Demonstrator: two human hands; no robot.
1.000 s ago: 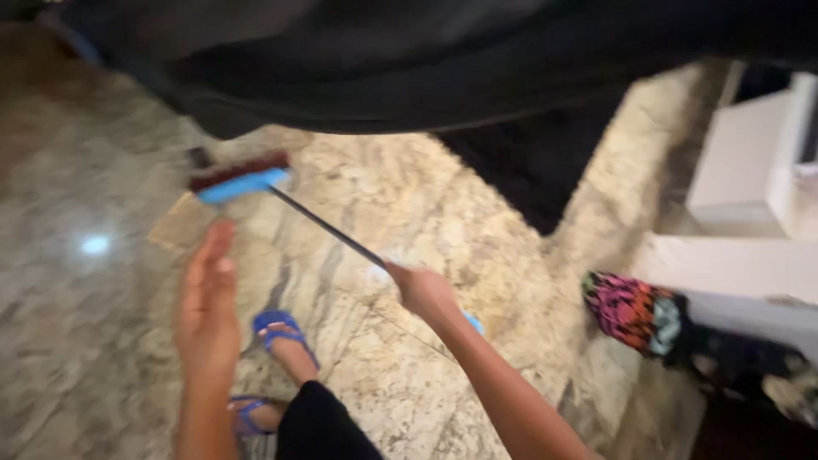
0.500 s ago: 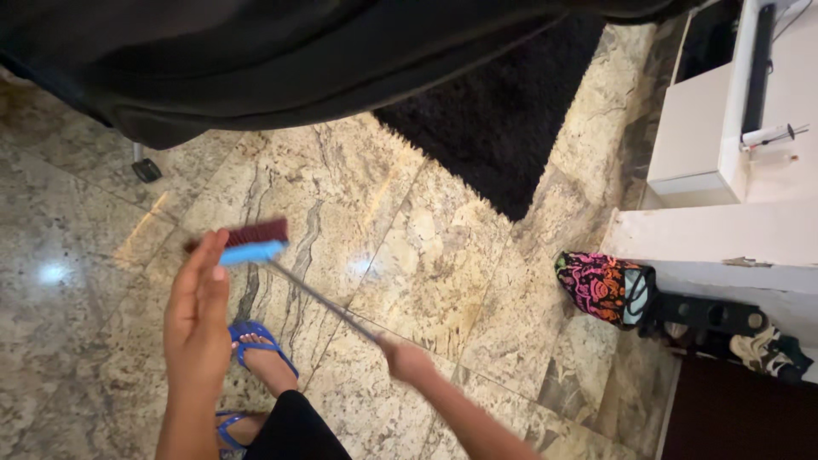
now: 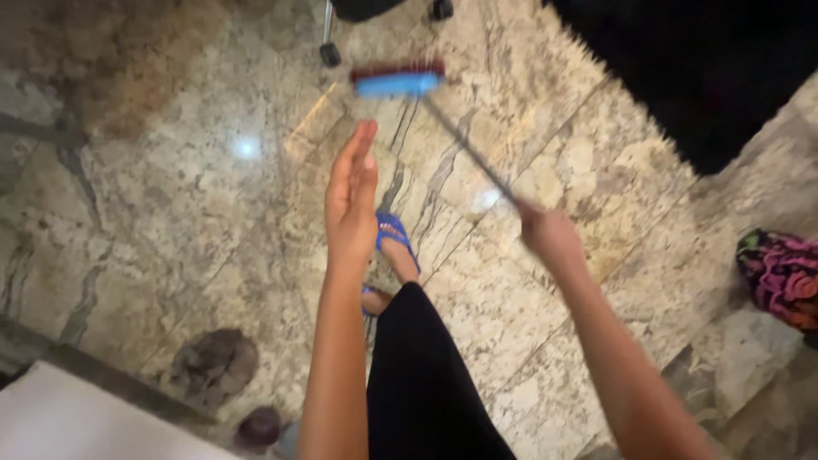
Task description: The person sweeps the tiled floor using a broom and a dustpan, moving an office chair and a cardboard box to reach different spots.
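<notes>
Marble floor [image 3: 170, 213], black rug [image 3: 716, 68], broom [image 3: 399, 82]

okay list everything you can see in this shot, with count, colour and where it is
broom: one, blue head with dark red bristles and thin dark handle, on the floor at top centre
floor: one, polished beige and grey marble tiles, throughout
rug: one, black and shaggy, top right
chair castors: two, black, top edge
bag: one, pink, orange and black pattern, right edge
sandals: two, blue, on the feet at centre
left hand: open and flat, holds nothing
right hand: shut on the broom handle
</notes>
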